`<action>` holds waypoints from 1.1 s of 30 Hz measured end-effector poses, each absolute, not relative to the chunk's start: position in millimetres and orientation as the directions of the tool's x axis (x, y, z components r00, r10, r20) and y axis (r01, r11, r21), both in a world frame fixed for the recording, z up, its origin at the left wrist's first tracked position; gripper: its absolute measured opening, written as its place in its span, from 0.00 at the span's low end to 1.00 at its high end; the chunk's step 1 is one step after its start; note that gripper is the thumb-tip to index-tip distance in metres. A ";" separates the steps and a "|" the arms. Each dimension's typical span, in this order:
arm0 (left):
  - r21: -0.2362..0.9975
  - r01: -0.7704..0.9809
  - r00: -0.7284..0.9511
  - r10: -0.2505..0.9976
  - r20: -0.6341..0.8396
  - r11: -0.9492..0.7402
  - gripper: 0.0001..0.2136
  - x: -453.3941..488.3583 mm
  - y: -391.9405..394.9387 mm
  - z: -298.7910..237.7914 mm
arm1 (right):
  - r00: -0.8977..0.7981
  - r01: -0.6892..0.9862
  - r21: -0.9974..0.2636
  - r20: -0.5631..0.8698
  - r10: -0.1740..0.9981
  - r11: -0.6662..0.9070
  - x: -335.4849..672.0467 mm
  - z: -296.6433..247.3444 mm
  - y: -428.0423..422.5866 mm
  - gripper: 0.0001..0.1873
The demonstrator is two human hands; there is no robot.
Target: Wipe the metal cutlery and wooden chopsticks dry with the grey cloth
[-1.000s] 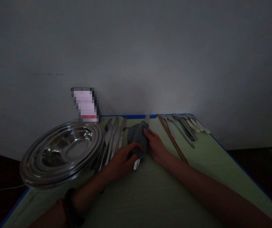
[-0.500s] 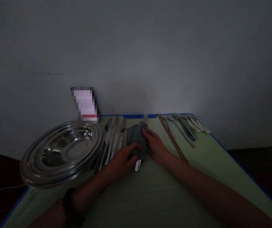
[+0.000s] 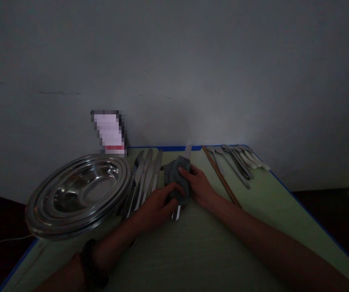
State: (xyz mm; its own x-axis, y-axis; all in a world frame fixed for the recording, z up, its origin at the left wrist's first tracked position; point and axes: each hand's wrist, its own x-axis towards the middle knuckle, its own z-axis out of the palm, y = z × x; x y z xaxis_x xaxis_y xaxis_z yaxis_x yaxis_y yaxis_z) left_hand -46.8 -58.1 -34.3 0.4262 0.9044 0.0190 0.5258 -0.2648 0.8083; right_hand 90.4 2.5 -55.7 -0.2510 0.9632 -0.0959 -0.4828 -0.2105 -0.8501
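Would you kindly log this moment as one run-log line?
left hand: grips grey cloth | right hand: grips same cloth | cloth: wrapped round knife on table | left of it: knife row, steel bowls

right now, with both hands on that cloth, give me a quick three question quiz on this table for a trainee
1. What do the left hand and right hand both touch? A the grey cloth; B a cup; C a plate.
2. True or false: the chopsticks lie between the grey cloth and the spoons and forks.
3. Fill in: the knife wrapped in the grey cloth points its tip toward the ____.
Key: 1 A. 2 true. 3 wall.
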 end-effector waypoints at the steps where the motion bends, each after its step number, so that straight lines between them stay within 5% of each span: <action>1: 0.813 0.518 0.428 0.903 0.024 -0.267 0.08 -46.6 -58.1 -33.9 | -0.253 -0.490 -0.843 -0.107 0.961 -0.222 90.4 -55.3 2.3 0.13; 16: 0.875 0.431 0.429 0.903 0.017 -0.221 0.09 -46.8 -59.8 -35.9 | -0.422 -0.630 -0.644 -0.186 0.888 -0.434 93.1 -43.6 5.9 0.08; 33: 0.812 0.513 0.434 0.900 0.034 -0.278 0.07 -46.8 -59.5 -34.0 | -0.301 -0.458 -0.847 -0.136 0.944 -0.268 91.6 -52.5 0.6 0.15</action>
State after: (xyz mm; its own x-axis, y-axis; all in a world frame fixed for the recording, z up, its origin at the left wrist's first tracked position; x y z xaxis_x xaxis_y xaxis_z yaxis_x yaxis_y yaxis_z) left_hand -46.8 -59.5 -34.0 0.4342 0.9002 0.0337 0.5129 -0.2778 0.8123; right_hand 91.6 0.6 -52.5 -0.3012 0.9438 -0.1362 -0.4582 -0.2685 -0.8473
